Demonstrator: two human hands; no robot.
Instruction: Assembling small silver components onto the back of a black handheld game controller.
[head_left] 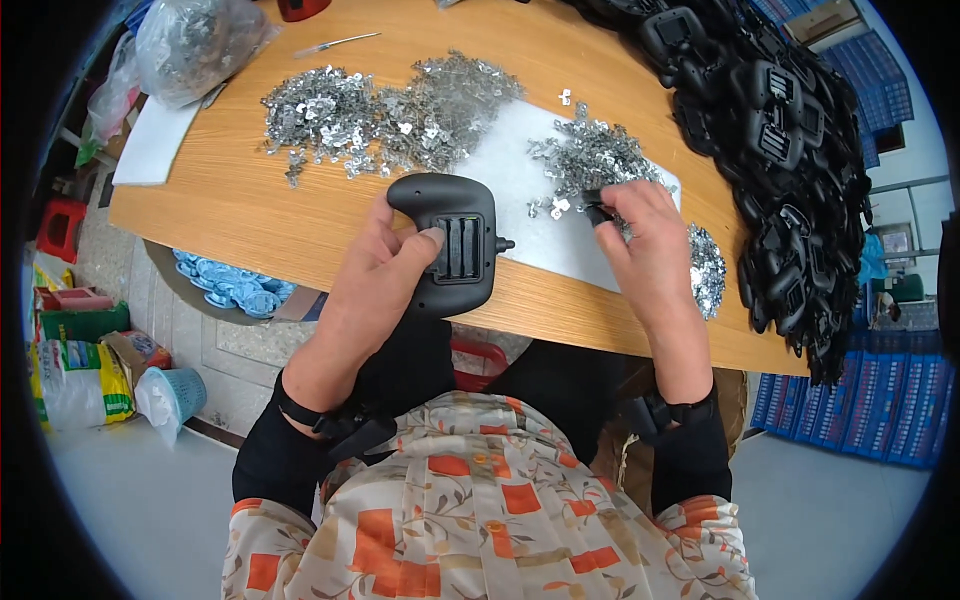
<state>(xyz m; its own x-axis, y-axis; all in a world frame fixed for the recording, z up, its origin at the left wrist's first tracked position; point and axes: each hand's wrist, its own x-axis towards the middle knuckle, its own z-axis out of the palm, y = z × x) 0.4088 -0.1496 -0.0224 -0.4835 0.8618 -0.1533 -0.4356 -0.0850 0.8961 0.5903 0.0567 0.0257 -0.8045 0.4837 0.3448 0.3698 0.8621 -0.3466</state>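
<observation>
My left hand [385, 260] grips a black plastic housing [470, 285] shaped like a game controller, held over the table's near edge. Its open battery compartment [460, 250] faces up, with my thumb at the compartment's left side, and a short stub pokes out on the right. My right hand [645, 230] is closed on a small black tool [594, 205], mostly hidden by the fingers. The tool's end is beside a heap of small silvery metal battery contacts [595, 155] lying on a white sheet [510, 165].
More metal pieces lie in two heaps [320, 110] [455, 110] at the far left and a shiny pile [706, 270] right of my hand. Black housings [780, 130] are stacked along the right edge. A clear bag [195, 50] and a thin pointed tool [340, 45] are far left.
</observation>
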